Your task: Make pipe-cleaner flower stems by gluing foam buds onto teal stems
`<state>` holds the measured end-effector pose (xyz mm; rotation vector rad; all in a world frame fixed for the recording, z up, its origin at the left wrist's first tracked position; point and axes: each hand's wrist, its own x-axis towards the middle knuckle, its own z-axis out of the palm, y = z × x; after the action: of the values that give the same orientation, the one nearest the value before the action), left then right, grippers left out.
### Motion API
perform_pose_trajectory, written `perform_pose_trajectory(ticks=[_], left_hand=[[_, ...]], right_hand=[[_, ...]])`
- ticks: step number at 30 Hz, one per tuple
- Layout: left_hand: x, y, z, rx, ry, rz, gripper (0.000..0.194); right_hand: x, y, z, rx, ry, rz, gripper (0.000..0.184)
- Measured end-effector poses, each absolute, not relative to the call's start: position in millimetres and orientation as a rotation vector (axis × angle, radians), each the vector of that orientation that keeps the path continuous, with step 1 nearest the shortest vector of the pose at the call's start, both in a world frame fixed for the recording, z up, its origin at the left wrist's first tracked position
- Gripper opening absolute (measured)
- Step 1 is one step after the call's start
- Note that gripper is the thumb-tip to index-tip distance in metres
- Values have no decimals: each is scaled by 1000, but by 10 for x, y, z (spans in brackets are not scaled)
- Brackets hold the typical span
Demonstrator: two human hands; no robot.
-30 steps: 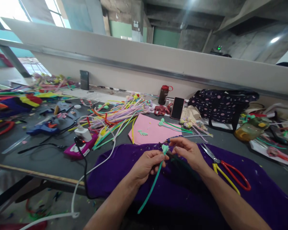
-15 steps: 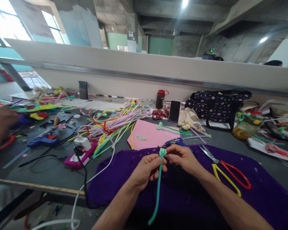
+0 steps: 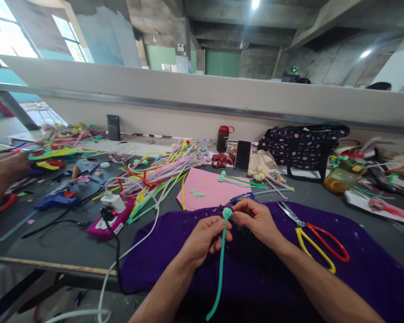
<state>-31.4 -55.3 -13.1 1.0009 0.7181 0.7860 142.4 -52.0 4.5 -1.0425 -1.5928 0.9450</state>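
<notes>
A pipe-cleaner flower (image 3: 226, 213) has a pale mint bloom and a long green stem that hangs towards me. My left hand (image 3: 205, 238) pinches it just under the bloom. At the bloom's right side, my right hand (image 3: 256, 220) has thumb and forefinger closed on its edge; the exact contact is small and partly hidden. Behind my fingers, a blue glue gun (image 3: 245, 197) lies at the edge of a pink sheet (image 3: 208, 179). Small mint pieces (image 3: 197, 194) and two more green-stemmed flowers (image 3: 222, 176) rest on that sheet.
Purple cloth (image 3: 161, 251) covers the near table edge. Scissors (image 3: 318, 237) with red and yellow handles lie on it. Leftward are a magenta power strip (image 3: 96, 229) with cables, another glue gun (image 3: 57, 199) and bundled pipe cleaners (image 3: 168, 168). Other people's hands (image 3: 5, 175) show at both sides.
The view has shifted slightly. My right fingertips have moved slightly at the bloom, while my left hand keeps its hold. The person's hand at far left has moved a little to the right.
</notes>
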Motion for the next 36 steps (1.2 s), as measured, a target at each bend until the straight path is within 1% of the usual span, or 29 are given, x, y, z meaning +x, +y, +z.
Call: perform_pose_trajectory(ticks=[6, 11, 16, 21, 25, 29, 32, 36], left_hand=[[-294, -566, -123, 1055, 758, 784, 29], [-289, -563, -131, 1060, 761, 812, 28], [-305, -550, -151, 989, 769, 864, 27], [-322, -564, -148, 949, 739, 837, 24], [-329, -572, -140, 911, 716, 819, 22], [-331, -587, -143, 898, 655, 822, 24], [-333, -608, -143, 885, 630, 839, 24], [-341, -621, -137, 873, 632, 857, 23]], right_hand=[[1405, -522, 38, -1092, -1737, 786, 8], [1405, -527, 43, -1112, -1770, 715, 9], [1425, -527, 59, -1076, -1673, 774, 8], [1463, -483, 52, -1093, -1604, 937, 4], [1526, -363, 56, -1172, -1717, 949, 12], [1516, -102, 149, -1198, -1965, 733, 18], [1381, 191, 205, -1245, -2316, 386, 21], [1083, 624, 139, -1287, -2474, 220, 18]])
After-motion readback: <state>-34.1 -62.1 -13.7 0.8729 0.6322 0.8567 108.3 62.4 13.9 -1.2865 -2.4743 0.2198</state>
